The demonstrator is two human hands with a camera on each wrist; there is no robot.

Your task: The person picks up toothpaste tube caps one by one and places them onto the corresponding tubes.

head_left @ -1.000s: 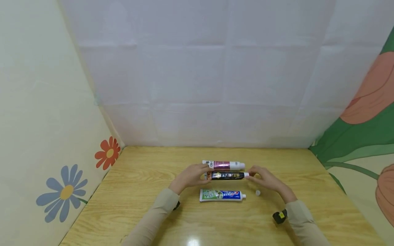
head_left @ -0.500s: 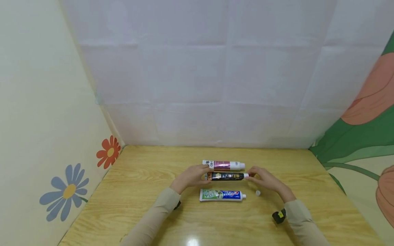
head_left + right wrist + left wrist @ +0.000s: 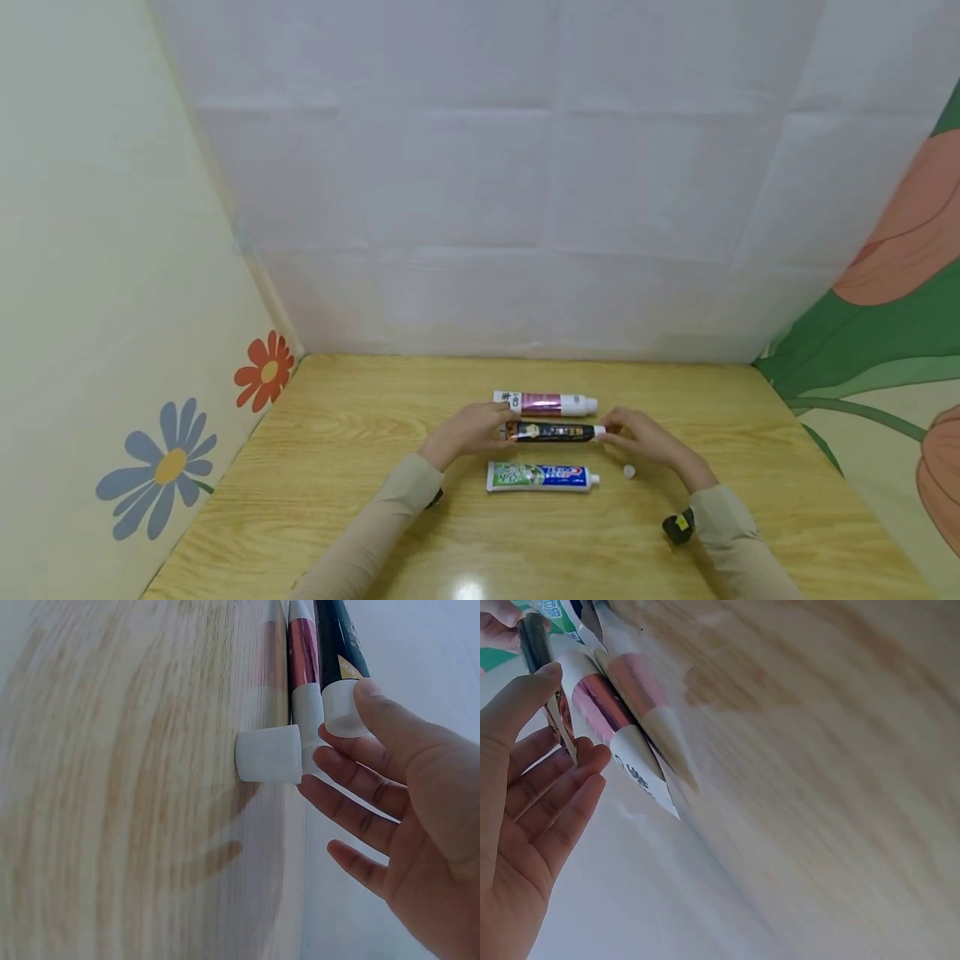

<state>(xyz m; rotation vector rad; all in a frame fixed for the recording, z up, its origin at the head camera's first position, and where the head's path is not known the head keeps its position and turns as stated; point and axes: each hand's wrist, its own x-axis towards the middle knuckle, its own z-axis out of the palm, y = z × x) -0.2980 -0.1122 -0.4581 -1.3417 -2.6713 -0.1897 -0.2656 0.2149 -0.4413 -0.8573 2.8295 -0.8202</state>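
Observation:
My left hand (image 3: 468, 429) pinches the flat end of a black toothpaste tube (image 3: 555, 432) between thumb and fingers. At the tube's other end, the thumb and index finger of my right hand (image 3: 645, 437) pinch its white cap (image 3: 341, 709). The tube is held level, a little off the table in the wrist views. Just beyond it lies a pink-and-white tube (image 3: 542, 404) with its cap on. Nearer to me is a green-and-blue toothpaste tube (image 3: 540, 477) with a bare narrow nozzle. A loose white cap (image 3: 628, 472) stands on the table below my right hand.
The wooden table (image 3: 420, 533) runs back to a white sheet (image 3: 465, 300). Flower-printed panels stand along the left and right sides. A black wrist camera (image 3: 678, 527) sits under the right sleeve.
The black tube has come slightly toward me and turned a little, so its lettering shows differently. Both hands keep their grip on it. The other tubes and the loose cap have not moved.

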